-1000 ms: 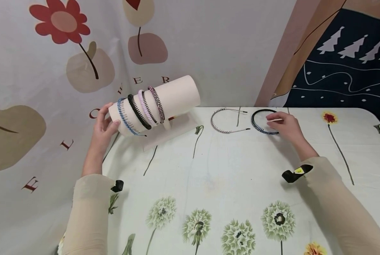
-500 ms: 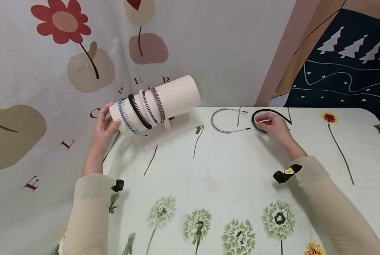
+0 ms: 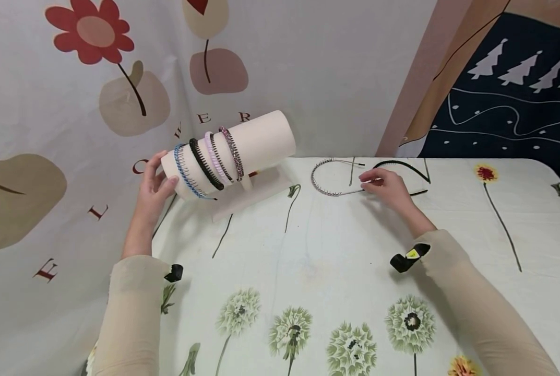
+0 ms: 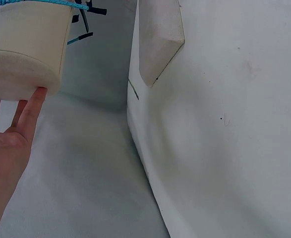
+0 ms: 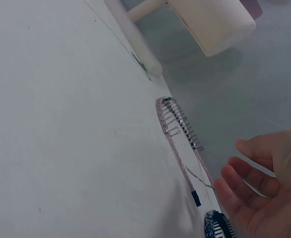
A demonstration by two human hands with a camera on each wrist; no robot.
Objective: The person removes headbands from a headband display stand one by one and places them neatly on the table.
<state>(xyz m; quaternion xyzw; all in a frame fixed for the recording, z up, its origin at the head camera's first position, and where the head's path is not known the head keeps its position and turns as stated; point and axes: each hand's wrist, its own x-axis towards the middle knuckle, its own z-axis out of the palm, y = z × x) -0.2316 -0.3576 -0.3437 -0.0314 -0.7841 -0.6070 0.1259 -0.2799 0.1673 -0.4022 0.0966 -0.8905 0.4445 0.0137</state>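
Observation:
My left hand touches the near end of a cream cylindrical headband stand, with its fingers fairly straight in the left wrist view. Round the cylinder sit a blue headband, a black one, a lilac one and a glittery purple one. Over the table hovers my right hand, its fingers loosely bent and nothing between them. Beyond its fingertips lies a thin pinkish-silver toothed headband. Partly hidden under the hand is a dark headband, whose toothed edge shows blue in the right wrist view.
The stand's flat base rests on a table with a flower-print cloth. A printed curtain hangs behind and on the left. A dark cloth with white trees hangs at the back right.
My right hand has moved left, from over the dark headband to the open ends of the pinkish-silver one. The left hand and the stand have stayed in place.

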